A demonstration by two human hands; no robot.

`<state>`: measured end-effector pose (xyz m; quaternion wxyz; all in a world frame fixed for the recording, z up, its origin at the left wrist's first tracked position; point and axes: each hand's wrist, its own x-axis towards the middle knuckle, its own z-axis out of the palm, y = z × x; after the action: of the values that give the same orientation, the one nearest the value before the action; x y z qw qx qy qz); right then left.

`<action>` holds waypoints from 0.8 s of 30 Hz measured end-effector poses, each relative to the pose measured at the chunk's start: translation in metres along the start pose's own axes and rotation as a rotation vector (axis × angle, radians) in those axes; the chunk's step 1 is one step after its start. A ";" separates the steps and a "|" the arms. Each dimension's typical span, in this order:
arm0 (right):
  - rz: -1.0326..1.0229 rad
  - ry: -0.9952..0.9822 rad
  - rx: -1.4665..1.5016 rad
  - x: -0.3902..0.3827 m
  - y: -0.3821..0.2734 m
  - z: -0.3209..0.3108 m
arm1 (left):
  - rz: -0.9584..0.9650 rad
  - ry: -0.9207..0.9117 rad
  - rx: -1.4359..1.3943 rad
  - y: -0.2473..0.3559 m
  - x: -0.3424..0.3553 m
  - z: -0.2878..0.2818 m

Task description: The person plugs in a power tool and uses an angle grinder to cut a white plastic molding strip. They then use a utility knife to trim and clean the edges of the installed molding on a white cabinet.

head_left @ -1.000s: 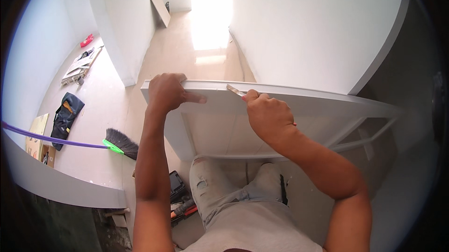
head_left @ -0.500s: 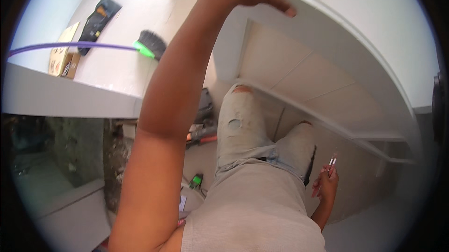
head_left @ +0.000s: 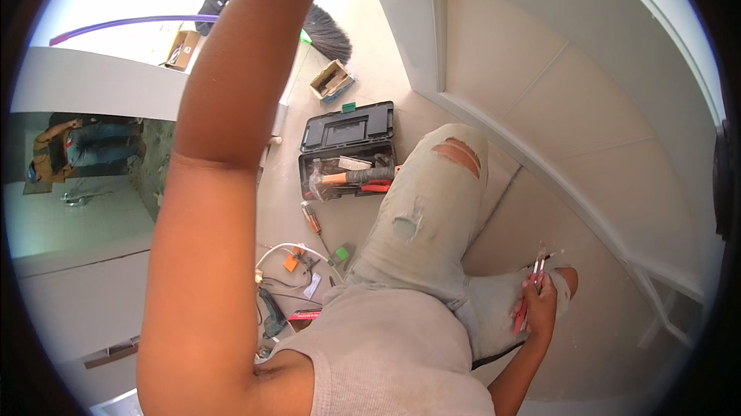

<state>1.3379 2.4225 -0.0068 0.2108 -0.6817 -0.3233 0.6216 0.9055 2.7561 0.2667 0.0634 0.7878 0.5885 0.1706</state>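
My right hand point(head_left: 538, 305) is low on the right, beside my bent knee. Its fingers are wrapped round a red-handled pair of pliers point(head_left: 522, 314), whose two silver prongs point up and away from me. My left arm point(head_left: 224, 92) stretches up across the left of the picture, and its hand lies beyond the upper edge, out of sight. To the right stands a large white frame point(head_left: 494, 119) with a raised rim.
An open black toolbox point(head_left: 347, 126) holds a hammer and red-handled tools. Near it lie a screwdriver point(head_left: 310, 217), a white cable point(head_left: 297, 245) and a small carton point(head_left: 332, 80). A broom point(head_left: 328, 34) lies farther off. At far left, another person point(head_left: 100, 146) appears in an opening or reflection.
My view has swung, bringing the whole toolbox and the screwdriver into sight. My left hand, earlier at the frame's upper edge, has left the picture. My right hand still holds the pliers.
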 end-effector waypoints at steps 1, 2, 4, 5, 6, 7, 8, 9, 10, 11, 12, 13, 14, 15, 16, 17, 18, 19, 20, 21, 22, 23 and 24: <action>0.002 -0.026 0.001 0.002 0.009 -0.002 | 0.042 0.015 -0.064 -0.003 0.001 0.002; 0.040 -0.071 0.069 0.002 0.006 -0.002 | 0.010 0.016 -0.044 -0.004 -0.001 0.003; 0.119 -0.167 0.209 -0.003 -0.007 -0.011 | -0.054 0.015 0.002 -0.004 -0.001 0.003; 0.145 -0.273 0.385 -0.003 -0.006 -0.017 | -0.060 0.012 0.016 -0.006 -0.003 0.002; 0.173 -0.380 0.563 -0.005 -0.002 -0.024 | -0.067 0.008 0.031 -0.007 -0.004 0.001; 0.206 -0.481 0.736 -0.006 0.000 -0.030 | -0.075 0.003 0.039 -0.008 -0.005 0.001; 0.195 -0.565 0.811 -0.003 0.001 -0.032 | -0.087 0.001 0.018 -0.007 -0.004 0.001; 0.185 -0.648 0.889 0.000 0.002 -0.033 | -0.099 -0.004 -0.002 -0.006 -0.001 0.000; 0.188 -0.719 0.967 -0.007 -0.003 -0.033 | -0.116 -0.019 -0.034 -0.007 0.001 -0.001; 0.225 -0.724 0.972 -0.013 -0.007 -0.030 | -0.108 -0.036 -0.072 -0.008 0.000 -0.003; 0.262 -0.731 0.977 -0.016 -0.010 -0.024 | -0.101 -0.054 -0.110 -0.010 -0.001 -0.005; 0.303 -0.735 0.981 -0.026 -0.017 -0.018 | -0.097 -0.073 -0.150 -0.011 -0.003 -0.011; 0.373 -0.756 0.994 -0.036 -0.022 -0.011 | -0.106 -0.094 -0.121 -0.012 -0.006 -0.014; 0.420 -0.743 1.006 -0.048 -0.027 -0.008 | -0.091 -0.107 -0.120 -0.014 -0.003 -0.008; 0.469 -0.728 1.019 -0.058 -0.031 -0.004 | -0.076 -0.119 -0.120 -0.014 0.001 -0.004; 0.519 -0.774 1.061 -0.068 -0.033 -0.004 | -0.107 -0.174 -0.043 -0.003 0.000 -0.012; 0.569 -0.817 1.104 -0.080 -0.033 -0.004 | -0.094 -0.183 -0.135 -0.005 -0.002 -0.012; 0.624 -0.860 1.147 -0.093 -0.033 -0.002 | -0.082 -0.183 -0.058 0.000 -0.004 -0.018; 0.678 -0.861 1.161 -0.108 -0.033 0.001 | -0.065 -0.182 0.011 0.006 -0.006 -0.020; 0.732 -0.859 1.175 -0.123 -0.033 0.004 | -0.039 -0.189 0.045 0.005 -0.005 -0.021; 0.789 -0.865 1.183 -0.138 -0.034 0.005 | -0.019 -0.194 0.085 0.003 -0.005 -0.026; 0.807 -0.831 1.179 -0.150 -0.034 0.009 | 0.012 -0.191 0.123 0.002 -0.003 -0.027; 0.825 -0.796 1.174 -0.165 -0.035 0.014 | 0.013 -0.207 0.135 0.003 -0.003 -0.028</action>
<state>1.3149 2.3292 0.1327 0.1570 -0.2529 0.2808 0.9124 0.8982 2.7499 0.2935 0.0695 0.8074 0.5838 0.0488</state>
